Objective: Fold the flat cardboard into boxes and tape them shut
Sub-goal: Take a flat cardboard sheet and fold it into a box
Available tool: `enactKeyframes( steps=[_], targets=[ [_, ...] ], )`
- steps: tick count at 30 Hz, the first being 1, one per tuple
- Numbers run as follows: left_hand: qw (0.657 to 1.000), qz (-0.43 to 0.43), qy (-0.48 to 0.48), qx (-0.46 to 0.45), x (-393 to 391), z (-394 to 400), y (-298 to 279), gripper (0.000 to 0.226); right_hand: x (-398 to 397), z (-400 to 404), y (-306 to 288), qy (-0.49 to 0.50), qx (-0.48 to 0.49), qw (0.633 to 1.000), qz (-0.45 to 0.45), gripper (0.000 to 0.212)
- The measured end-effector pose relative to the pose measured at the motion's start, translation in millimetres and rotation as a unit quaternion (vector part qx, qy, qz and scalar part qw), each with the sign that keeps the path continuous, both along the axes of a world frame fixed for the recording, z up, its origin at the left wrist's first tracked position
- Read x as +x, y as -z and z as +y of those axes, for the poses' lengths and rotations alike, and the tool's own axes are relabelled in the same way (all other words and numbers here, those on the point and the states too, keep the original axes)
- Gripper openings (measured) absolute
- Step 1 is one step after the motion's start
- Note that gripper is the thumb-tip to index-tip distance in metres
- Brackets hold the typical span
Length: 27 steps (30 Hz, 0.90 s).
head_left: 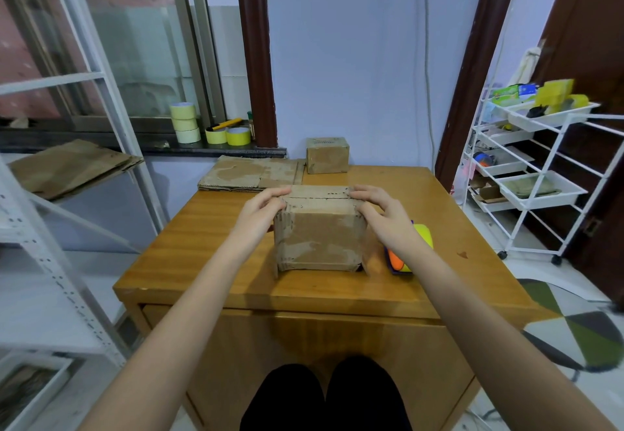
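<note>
You have the box (319, 228) standing near the middle of the tabletop, a little toward the front edge, with its top flaps folded down and meeting along a seam that runs left to right. Your left hand (261, 209) curls over the top left corner of the box, thumb and fingers gripping the flap edge; your right hand (380, 209) does the same at the top right corner, fingers bent over the edge and pressing the flaps flat. Neither hand is slack — both are clamped on the box.

No fresh tape shows across the top seam, so by the look of it you are at the step between folding and sealing: flaps closed, held down, not yet taped. The tape gun (407, 251) lies on the tabletop just beside the box on its right side, partly hidden under your right wrist.

The next move probably calls for one hand to keep the flaps pinned while the other lets go and takes the tape gun — the right hand is nearest to it. Watch that the flaps do not spring up when you release that corner.

At the back edge of the tabletop a finished box (327, 155) stands, and a stack of flat cardboard (250, 174) lies at the back left corner, overhanging it slightly.
</note>
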<state>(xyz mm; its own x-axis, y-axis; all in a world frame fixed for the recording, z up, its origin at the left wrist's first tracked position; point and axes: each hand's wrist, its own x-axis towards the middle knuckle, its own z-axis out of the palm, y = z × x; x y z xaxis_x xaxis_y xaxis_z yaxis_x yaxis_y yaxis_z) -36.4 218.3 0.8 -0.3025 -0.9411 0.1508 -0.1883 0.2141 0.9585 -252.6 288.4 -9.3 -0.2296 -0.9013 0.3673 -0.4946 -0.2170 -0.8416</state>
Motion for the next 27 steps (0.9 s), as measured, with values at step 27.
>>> enactKeyframes(
  steps=[27],
  targets=[
    [0.980,-0.077,-0.008,0.185,13.4,-2.8,-22.1,0.034,7.8,1.1,-20.4,0.022,0.192,0.977,-0.089,0.032]
  ],
)
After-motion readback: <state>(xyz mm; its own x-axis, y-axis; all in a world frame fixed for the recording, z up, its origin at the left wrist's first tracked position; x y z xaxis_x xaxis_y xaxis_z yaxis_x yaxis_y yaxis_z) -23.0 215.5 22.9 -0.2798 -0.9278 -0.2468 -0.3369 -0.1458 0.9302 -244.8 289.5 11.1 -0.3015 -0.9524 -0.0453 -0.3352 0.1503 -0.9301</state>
